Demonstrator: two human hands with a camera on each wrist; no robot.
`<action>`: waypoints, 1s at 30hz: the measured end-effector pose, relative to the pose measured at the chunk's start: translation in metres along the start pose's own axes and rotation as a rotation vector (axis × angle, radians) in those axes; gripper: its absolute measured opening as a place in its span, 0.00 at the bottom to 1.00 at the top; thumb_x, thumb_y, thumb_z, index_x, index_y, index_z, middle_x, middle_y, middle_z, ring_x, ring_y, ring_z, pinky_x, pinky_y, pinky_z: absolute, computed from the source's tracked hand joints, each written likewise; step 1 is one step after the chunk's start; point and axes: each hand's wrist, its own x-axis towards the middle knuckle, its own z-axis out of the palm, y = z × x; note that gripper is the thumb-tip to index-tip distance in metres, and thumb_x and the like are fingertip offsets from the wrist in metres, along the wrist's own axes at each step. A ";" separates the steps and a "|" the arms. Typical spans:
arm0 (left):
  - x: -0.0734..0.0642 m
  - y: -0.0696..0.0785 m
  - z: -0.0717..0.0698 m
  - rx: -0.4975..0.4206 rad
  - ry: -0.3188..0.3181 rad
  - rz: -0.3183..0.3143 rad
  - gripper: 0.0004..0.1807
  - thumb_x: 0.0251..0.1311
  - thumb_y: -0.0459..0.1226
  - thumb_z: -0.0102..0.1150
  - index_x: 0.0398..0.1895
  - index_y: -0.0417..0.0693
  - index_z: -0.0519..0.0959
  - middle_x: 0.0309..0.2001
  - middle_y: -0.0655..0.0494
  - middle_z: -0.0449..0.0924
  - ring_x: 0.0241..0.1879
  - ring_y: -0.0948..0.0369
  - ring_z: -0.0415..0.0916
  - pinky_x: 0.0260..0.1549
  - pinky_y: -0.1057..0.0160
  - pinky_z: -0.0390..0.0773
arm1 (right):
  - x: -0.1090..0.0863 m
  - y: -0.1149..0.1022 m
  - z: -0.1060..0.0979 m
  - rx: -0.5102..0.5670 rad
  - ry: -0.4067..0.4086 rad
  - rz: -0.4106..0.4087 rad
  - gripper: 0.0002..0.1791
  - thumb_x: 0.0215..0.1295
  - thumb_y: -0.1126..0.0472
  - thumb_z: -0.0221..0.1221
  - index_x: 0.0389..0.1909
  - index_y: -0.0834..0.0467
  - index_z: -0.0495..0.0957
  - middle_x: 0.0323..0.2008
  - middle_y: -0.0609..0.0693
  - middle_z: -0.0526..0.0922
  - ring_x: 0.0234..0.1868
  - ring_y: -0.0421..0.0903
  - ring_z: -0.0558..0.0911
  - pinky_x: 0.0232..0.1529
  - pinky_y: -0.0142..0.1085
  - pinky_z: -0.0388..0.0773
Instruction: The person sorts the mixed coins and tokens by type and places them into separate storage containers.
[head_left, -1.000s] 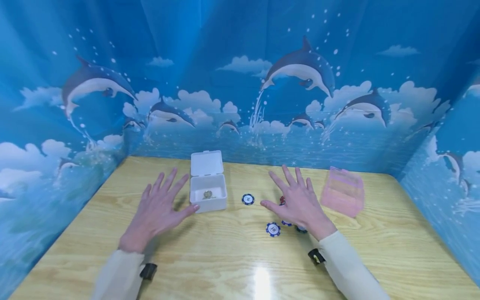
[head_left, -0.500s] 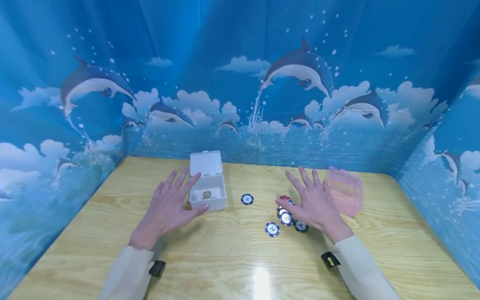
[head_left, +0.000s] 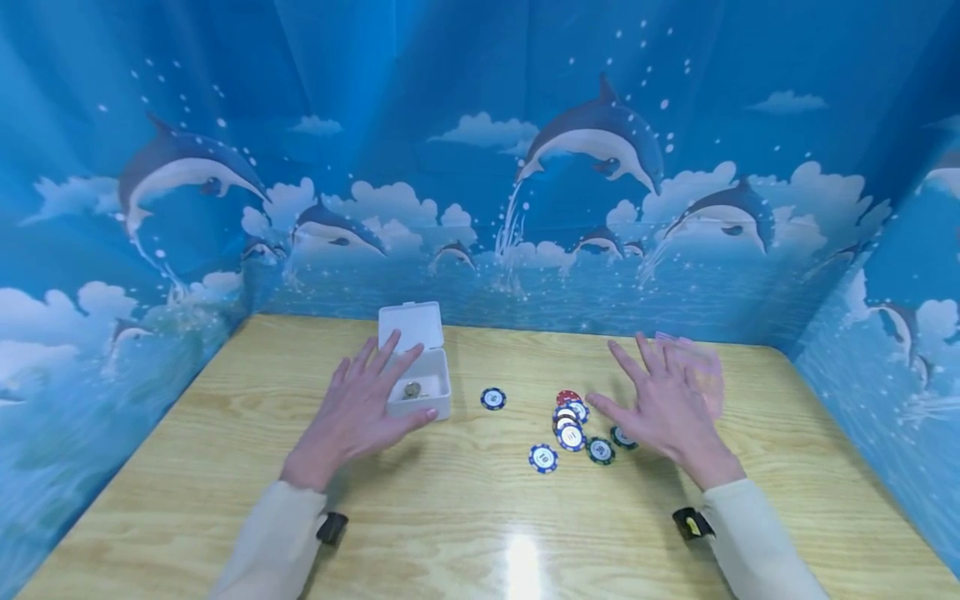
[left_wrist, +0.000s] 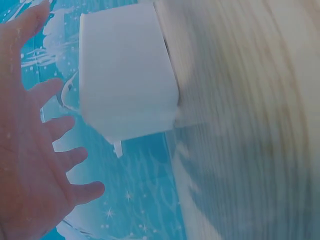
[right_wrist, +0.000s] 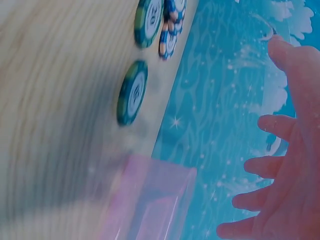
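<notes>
My left hand (head_left: 356, 412), fingers spread, hovers over the left side of a white lidded box (head_left: 431, 406) and holds nothing. The box's lid (head_left: 411, 327) stands raised at the back, and a gold coin (head_left: 412, 390) lies inside. In the left wrist view the box's outer wall (left_wrist: 127, 75) shows beyond the spread fingers. My right hand (head_left: 667, 412) is spread above the table, between several poker chips and a pink translucent box (head_left: 708, 379) that it partly covers. Nearest to it lies a green chip (head_left: 623, 437), also seen in the right wrist view beside the pink box (right_wrist: 150, 200).
Blue-and-white chips (head_left: 571, 437) overlap in a pile with a red chip (head_left: 567, 397). A blue chip (head_left: 543, 458) and a dark chip (head_left: 492, 399) lie apart on the wooden table (head_left: 450, 517). A dolphin-print curtain (head_left: 480, 167) rises behind the table.
Both hands have moved to the right, still spread. The left hand now covers part of the white box; the right has uncovered the chip pile and now overlaps the pink box.
</notes>
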 end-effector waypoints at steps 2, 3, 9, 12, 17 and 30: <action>0.002 0.003 0.001 0.000 0.000 0.008 0.50 0.61 0.73 0.50 0.82 0.68 0.52 0.85 0.53 0.39 0.83 0.40 0.38 0.74 0.27 0.45 | -0.002 0.005 -0.002 -0.008 0.009 0.002 0.49 0.69 0.25 0.48 0.82 0.50 0.52 0.80 0.69 0.48 0.79 0.75 0.48 0.69 0.78 0.47; 0.003 0.005 0.002 -0.006 0.000 0.011 0.50 0.60 0.73 0.51 0.82 0.69 0.52 0.85 0.53 0.39 0.83 0.40 0.38 0.75 0.27 0.45 | -0.003 0.007 -0.003 -0.010 0.016 0.005 0.49 0.69 0.26 0.48 0.82 0.50 0.53 0.80 0.70 0.49 0.78 0.75 0.48 0.70 0.78 0.46; 0.008 0.016 0.004 -0.051 0.009 0.053 0.48 0.61 0.72 0.52 0.82 0.69 0.53 0.84 0.55 0.40 0.83 0.41 0.39 0.74 0.27 0.47 | -0.008 0.026 -0.008 -0.005 0.049 0.007 0.50 0.69 0.27 0.50 0.81 0.55 0.53 0.80 0.69 0.51 0.79 0.72 0.48 0.76 0.72 0.38; 0.011 0.022 0.007 -0.054 0.013 0.081 0.48 0.61 0.72 0.52 0.82 0.69 0.53 0.84 0.55 0.41 0.83 0.41 0.40 0.75 0.27 0.48 | -0.010 0.035 -0.011 0.038 0.037 0.038 0.51 0.70 0.28 0.50 0.82 0.54 0.49 0.80 0.69 0.49 0.79 0.75 0.47 0.74 0.74 0.43; 0.016 0.031 0.011 -0.058 0.008 0.107 0.48 0.61 0.73 0.50 0.82 0.69 0.53 0.84 0.56 0.42 0.83 0.42 0.41 0.75 0.28 0.49 | -0.014 0.050 -0.018 0.086 0.010 0.091 0.48 0.72 0.30 0.48 0.83 0.48 0.45 0.80 0.71 0.46 0.74 0.84 0.45 0.66 0.81 0.47; 0.027 0.058 0.018 -0.095 0.002 0.210 0.49 0.61 0.71 0.53 0.82 0.71 0.50 0.84 0.56 0.43 0.82 0.42 0.44 0.75 0.32 0.52 | -0.024 0.095 -0.019 0.216 -0.025 0.196 0.47 0.75 0.33 0.47 0.83 0.55 0.46 0.80 0.73 0.38 0.73 0.84 0.46 0.61 0.82 0.50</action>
